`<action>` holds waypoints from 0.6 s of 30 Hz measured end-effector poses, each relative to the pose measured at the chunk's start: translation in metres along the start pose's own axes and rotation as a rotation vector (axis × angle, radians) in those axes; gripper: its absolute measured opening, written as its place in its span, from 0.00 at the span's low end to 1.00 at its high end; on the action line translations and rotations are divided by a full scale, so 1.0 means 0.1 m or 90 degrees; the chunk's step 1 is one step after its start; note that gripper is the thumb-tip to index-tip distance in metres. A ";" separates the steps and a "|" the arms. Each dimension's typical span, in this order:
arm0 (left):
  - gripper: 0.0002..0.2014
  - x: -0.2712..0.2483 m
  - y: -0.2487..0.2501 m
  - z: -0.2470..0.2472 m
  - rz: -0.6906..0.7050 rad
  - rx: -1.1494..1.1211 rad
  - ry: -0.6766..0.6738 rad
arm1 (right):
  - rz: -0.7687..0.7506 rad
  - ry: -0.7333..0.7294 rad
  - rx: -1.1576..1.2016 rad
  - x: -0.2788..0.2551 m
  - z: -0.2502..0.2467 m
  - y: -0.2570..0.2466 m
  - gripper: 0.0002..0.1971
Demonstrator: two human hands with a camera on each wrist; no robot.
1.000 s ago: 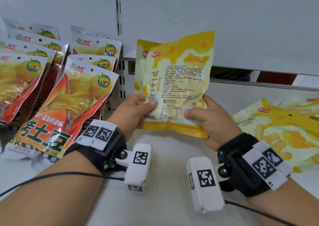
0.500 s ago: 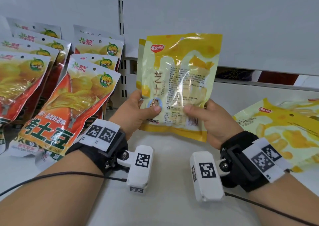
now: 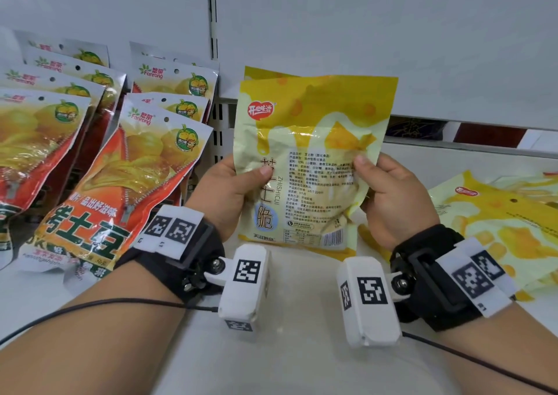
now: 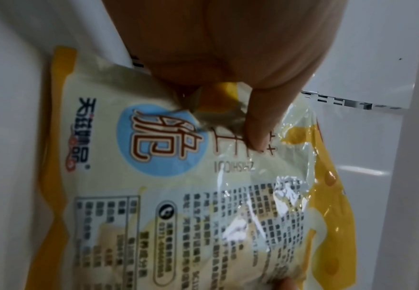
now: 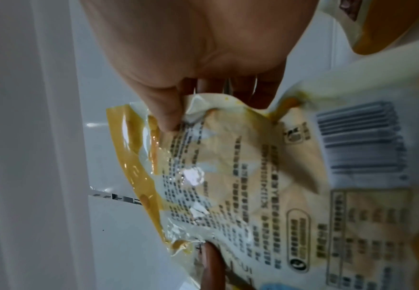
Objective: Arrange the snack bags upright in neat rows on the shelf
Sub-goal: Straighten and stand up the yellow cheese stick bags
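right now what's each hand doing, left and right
Left hand: grips the yellow snack bag by its left edge.
Right hand: grips the same bag's right edge.

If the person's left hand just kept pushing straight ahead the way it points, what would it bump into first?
Probably the white back panel of the shelf. The left hand, gripping the yellow plastic snack bag, points away from the person toward it, with nothing visible between; another yellow bag may sit behind, and depth is unclear.

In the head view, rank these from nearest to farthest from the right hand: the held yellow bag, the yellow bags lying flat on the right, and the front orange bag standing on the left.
1. Held yellow bag: gripped by the right hand itself, centre.
2. Flat yellow bags: lying just right of that hand.
3. Front orange bag: standing across on the left, beyond the left hand.
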State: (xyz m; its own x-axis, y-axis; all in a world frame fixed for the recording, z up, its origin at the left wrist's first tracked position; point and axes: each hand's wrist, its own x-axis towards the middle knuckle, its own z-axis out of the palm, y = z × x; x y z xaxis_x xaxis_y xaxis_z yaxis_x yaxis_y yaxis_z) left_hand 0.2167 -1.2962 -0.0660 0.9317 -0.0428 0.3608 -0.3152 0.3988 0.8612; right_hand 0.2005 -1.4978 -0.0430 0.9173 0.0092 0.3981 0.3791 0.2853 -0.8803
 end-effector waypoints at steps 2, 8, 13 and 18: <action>0.15 0.00 0.00 0.00 0.005 0.007 0.005 | -0.004 -0.003 0.018 0.00 0.01 -0.03 0.15; 0.12 0.00 0.00 0.01 0.006 0.000 0.011 | -0.036 0.006 0.010 0.00 0.01 -0.07 0.13; 0.10 0.02 -0.03 0.03 0.002 -0.016 0.047 | -0.030 0.147 -0.118 0.03 -0.04 -0.03 0.09; 0.14 0.03 -0.01 0.03 0.035 0.048 0.058 | -0.018 0.106 -0.195 -0.02 0.01 -0.05 0.06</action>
State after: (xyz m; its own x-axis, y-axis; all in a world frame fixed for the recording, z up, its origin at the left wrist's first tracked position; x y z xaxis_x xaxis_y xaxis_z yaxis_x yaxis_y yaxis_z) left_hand 0.2190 -1.2993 -0.0649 0.9240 0.0620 0.3773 -0.3759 0.3274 0.8669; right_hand 0.1967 -1.4981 -0.0385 0.9037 -0.1576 0.3982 0.4007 -0.0172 -0.9161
